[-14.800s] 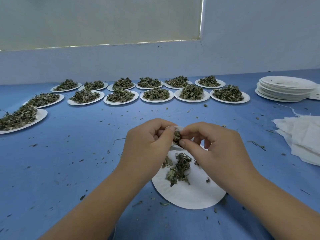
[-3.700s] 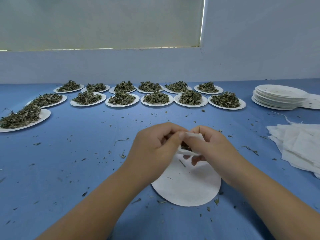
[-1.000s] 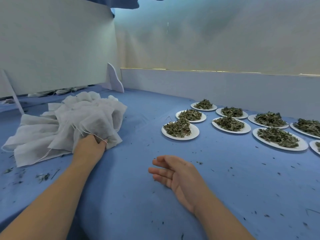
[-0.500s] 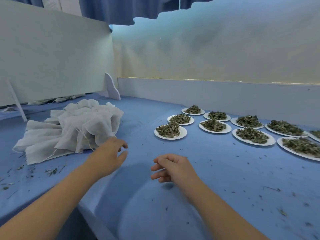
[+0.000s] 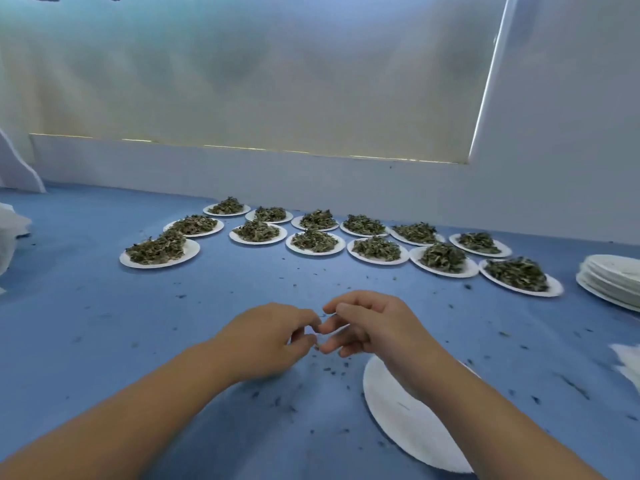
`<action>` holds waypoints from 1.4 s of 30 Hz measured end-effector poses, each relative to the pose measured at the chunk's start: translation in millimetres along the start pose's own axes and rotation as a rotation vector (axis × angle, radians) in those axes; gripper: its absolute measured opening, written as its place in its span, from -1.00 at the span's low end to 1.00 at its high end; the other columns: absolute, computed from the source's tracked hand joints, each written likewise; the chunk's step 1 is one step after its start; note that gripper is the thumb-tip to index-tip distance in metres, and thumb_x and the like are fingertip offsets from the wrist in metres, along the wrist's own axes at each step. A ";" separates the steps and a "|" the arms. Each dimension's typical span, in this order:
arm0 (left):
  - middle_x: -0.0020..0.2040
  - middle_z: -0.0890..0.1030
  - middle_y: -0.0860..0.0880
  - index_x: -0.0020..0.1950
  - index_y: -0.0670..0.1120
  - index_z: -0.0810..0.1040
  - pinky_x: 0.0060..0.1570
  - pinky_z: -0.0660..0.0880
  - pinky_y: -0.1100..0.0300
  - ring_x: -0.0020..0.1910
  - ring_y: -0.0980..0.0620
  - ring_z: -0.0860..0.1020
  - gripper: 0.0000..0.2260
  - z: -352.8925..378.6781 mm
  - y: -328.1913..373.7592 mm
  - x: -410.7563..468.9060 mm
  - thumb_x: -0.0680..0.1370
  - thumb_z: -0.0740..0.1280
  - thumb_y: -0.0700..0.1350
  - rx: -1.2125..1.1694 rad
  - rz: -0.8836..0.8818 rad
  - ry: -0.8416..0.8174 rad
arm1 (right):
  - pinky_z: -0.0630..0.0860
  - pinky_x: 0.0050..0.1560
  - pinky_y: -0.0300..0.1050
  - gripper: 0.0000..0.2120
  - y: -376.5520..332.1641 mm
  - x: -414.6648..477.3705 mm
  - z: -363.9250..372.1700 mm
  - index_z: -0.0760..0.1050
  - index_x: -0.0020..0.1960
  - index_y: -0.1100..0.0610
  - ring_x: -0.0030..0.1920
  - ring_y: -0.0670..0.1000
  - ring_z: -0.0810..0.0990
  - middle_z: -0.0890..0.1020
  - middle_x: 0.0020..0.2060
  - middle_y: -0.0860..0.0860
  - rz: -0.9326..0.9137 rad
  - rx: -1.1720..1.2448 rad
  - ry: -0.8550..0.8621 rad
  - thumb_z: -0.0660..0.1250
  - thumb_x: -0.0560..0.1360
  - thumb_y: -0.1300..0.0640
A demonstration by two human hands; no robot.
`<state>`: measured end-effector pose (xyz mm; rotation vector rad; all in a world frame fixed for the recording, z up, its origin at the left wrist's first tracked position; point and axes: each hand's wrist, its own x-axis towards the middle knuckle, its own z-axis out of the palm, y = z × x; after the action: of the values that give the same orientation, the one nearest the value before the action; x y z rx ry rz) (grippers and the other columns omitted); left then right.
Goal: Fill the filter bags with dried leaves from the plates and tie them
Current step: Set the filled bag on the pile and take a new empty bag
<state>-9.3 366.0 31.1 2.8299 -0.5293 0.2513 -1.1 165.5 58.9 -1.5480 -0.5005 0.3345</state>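
Note:
My left hand (image 5: 266, 337) and my right hand (image 5: 374, 327) hover close together over the blue table (image 5: 86, 323), fingers loosely curled, fingertips almost touching. I see no bag or leaves in either hand. An empty white paper plate (image 5: 408, 414) lies under my right wrist. Several plates heaped with dried leaves (image 5: 313, 241) stand in two rows further back; the nearest on the left (image 5: 157, 251) is well ahead of my left hand. Flat empty filter bags (image 5: 628, 362) show at the right edge.
A stack of empty plates (image 5: 614, 277) sits at the far right. White cloth of the filled bags (image 5: 12, 226) pokes in at the left edge. Leaf crumbs litter the table. A wall (image 5: 311, 181) closes off the back.
My view has swung right, away from the pile of filled bags. My left hand has left that pile and come to the middle beside my right hand.

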 end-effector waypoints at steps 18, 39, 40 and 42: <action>-0.34 0.51 0.13 0.04 0.24 0.46 -0.38 0.29 0.31 -0.31 0.22 0.47 -0.90 59.1 44.7 41.4 0.60 0.20 0.05 -0.052 -0.161 0.104 | 0.26 -0.37 -0.19 -0.68 30.7 -67.5 -144.0 0.27 -0.33 0.09 -0.42 -0.05 0.28 0.36 -0.42 -0.03 0.355 -0.831 0.380 0.28 0.50 -0.01; -0.33 0.51 0.09 0.14 0.19 0.40 -0.43 0.32 0.25 -0.33 0.19 0.48 -0.87 52.7 58.4 50.2 0.60 0.15 0.06 0.032 -0.272 0.159 | 0.20 -0.57 -0.25 -0.91 22.9 -88.1 -174.1 0.56 -0.20 0.24 -0.53 -0.05 0.34 0.48 -0.51 0.04 0.488 -0.175 0.426 0.43 0.43 0.23; -0.34 0.51 0.09 0.13 0.19 0.40 -0.42 0.33 0.23 -0.33 0.18 0.48 -0.87 52.3 60.5 53.5 0.60 0.16 0.05 0.013 -0.289 0.179 | 0.20 -0.59 -0.26 -0.93 21.4 -89.1 -179.1 0.56 -0.18 0.26 -0.55 -0.07 0.35 0.48 -0.51 0.04 0.463 -0.102 0.466 0.42 0.43 0.26; -0.34 0.53 0.09 0.13 0.19 0.40 -0.41 0.36 0.21 -0.32 0.17 0.49 -0.86 52.0 67.5 62.8 0.59 0.15 0.05 -0.025 -0.304 0.196 | 0.19 -0.62 -0.29 -0.94 17.5 -91.1 -190.1 0.55 -0.16 0.29 -0.56 -0.10 0.33 0.45 -0.51 0.03 0.402 0.055 0.554 0.39 0.45 0.28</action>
<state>29.4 269.9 9.3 2.7704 -0.0584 0.4508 18.7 -44.4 41.5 -1.5998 0.2538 0.2061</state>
